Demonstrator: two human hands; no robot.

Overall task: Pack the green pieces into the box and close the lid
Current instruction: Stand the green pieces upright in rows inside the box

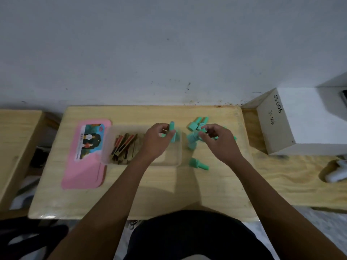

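A clear plastic box [110, 147] stands on the wooden table, holding brown and red card pieces [124, 147] at its left end. My left hand [158, 141] hovers over the box's right end, shut on a green piece [172, 131] held upright. Just right of the box lies a pile of several green pieces [195, 128]. My right hand [217, 139] rests on that pile, its fingers pinching a green piece [202, 130] there. One more green piece [198, 164] lies alone nearer to me. The pink lid [84, 169] lies flat left of the box.
A white and wood box [300, 124] marked with handwriting stands at the right. A white object [336, 173] sits in a hollow at the far right. Another wooden surface [15, 147] lies to the left. The wall runs along the table's far edge.
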